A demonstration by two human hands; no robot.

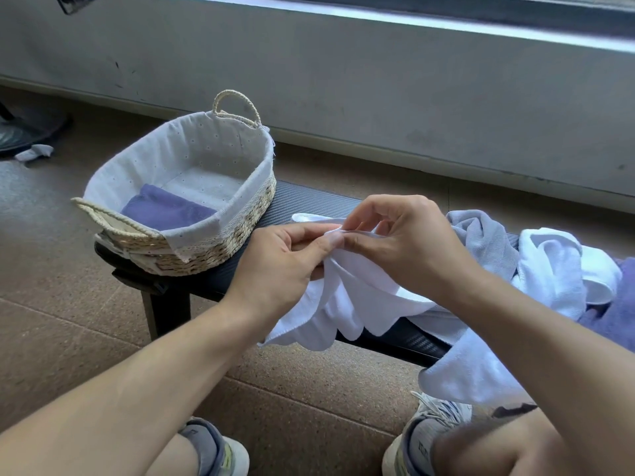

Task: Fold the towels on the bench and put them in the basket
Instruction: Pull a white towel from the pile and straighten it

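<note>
Here, on the bench [302, 201]: woven basket [240, 228] at the left end, one folded purple towel [168, 209] already inside, rest of the lined floor bare. To the right, a loose heap [549, 262] of white, grey and purple towels, unfolded, part hanging off the near edge toward the shoes [433, 417]. In the middle, a white towel [350, 290], bunched, draped over the front edge. Left hand [281, 262] and right hand [405, 242] close together above it, fingertips of both pinching one hem or corner; neither wide open.

Likely troubles, largest first:
- Heap sliding off onto the floor, dragged by its own overhang or by a tug on the white towel, which seems to lie against it.
- White towel slipping down off the front edge if the pinch loosens; only a small bit of hem held.
- Crooked fold, if the pinched point is not a true corner; cannot tell from the bunching.
- Basket nudged off its end by an elbow.

Writing: none legible; marks on the right shoe too blurred to read.
</note>
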